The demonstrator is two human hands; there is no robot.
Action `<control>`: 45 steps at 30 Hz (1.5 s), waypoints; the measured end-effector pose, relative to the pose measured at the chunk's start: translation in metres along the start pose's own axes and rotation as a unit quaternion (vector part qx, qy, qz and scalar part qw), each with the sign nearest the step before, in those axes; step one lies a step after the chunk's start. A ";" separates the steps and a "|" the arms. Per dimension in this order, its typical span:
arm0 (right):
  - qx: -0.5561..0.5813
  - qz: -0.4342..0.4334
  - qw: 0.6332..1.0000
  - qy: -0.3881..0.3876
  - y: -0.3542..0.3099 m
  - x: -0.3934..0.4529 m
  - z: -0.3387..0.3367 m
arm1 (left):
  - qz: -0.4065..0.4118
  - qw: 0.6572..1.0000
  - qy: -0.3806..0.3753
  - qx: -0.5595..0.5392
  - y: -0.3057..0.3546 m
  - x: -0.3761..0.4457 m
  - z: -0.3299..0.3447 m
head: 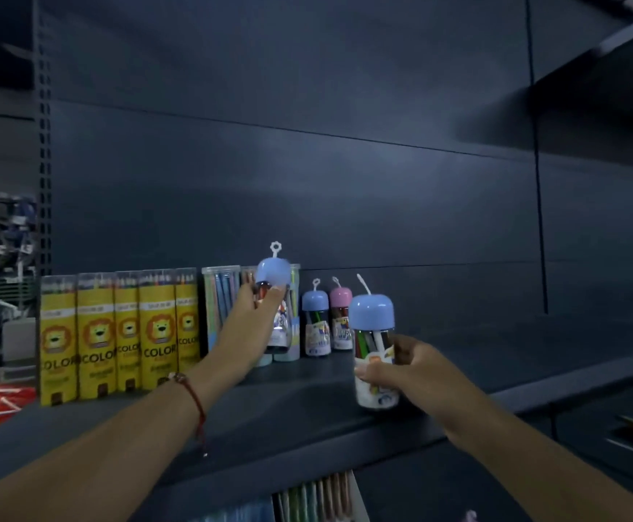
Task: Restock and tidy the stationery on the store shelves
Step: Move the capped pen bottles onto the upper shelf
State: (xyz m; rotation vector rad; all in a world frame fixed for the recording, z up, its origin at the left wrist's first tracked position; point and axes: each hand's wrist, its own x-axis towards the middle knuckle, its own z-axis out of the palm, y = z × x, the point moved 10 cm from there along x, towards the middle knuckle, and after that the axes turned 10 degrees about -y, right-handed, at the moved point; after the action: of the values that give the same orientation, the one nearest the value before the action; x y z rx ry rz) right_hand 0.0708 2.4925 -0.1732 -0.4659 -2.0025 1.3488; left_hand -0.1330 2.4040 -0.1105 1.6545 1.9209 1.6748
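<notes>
At the near edge of the dark shelf (495, 356), your right hand (409, 367) grips one blue-capped marker jar (373, 333), coloured pens visible inside. Farther in, your left hand (258, 299) is curled round a second blue-capped jar (275, 280), held upright against the clear pencil tubes (222, 295). Two small jars stand just right of it: one blue cap (315, 318), one pink cap (341, 314). Five yellow lion pencil boxes (119, 333) line the left. The shelf's right half is open. A red string bracelet (194, 397) sits on your left wrist.
</notes>
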 end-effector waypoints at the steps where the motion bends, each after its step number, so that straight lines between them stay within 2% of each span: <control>1: -0.020 0.008 1.000 -0.004 0.003 0.009 0.000 | -0.004 1.000 0.004 -0.011 -0.006 0.003 -0.003; 6: -0.094 0.021 0.995 -0.008 0.014 0.054 0.000 | -0.035 0.992 0.034 -0.120 -0.030 0.020 -0.022; 14: -0.179 0.043 0.983 -0.005 0.033 0.124 0.004 | -0.051 0.983 0.046 -0.169 -0.043 0.022 -0.026; 24: -0.235 0.085 0.968 0.013 0.042 0.166 0.019 | -0.044 0.983 0.044 -0.174 -0.040 0.021 -0.025; 33: -0.223 0.056 0.972 0.035 0.055 0.176 0.017 | -0.022 0.993 0.033 -0.111 -0.035 0.021 -0.023; 36: -0.196 0.030 0.978 0.061 0.039 0.162 0.014 | -0.018 0.993 0.023 -0.118 -0.032 0.017 -0.022; 40: -0.127 -0.051 0.983 0.121 -0.007 0.114 0.019 | -0.020 0.992 0.006 -0.126 -0.032 0.017 -0.021; 42: -0.113 -0.101 0.984 0.088 -0.030 0.087 0.040 | -0.019 0.990 -0.020 -0.135 -0.029 0.015 -0.013; 45: -0.149 -0.136 0.979 -0.004 -0.043 0.059 0.079 | -0.009 0.984 -0.060 -0.169 -0.022 0.011 0.001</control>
State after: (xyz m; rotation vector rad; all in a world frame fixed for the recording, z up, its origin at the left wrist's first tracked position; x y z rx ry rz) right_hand -0.0234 2.4589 -0.1335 -0.3033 -2.1940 0.8900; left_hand -0.1506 2.4175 -0.1219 1.5610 1.4918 1.7325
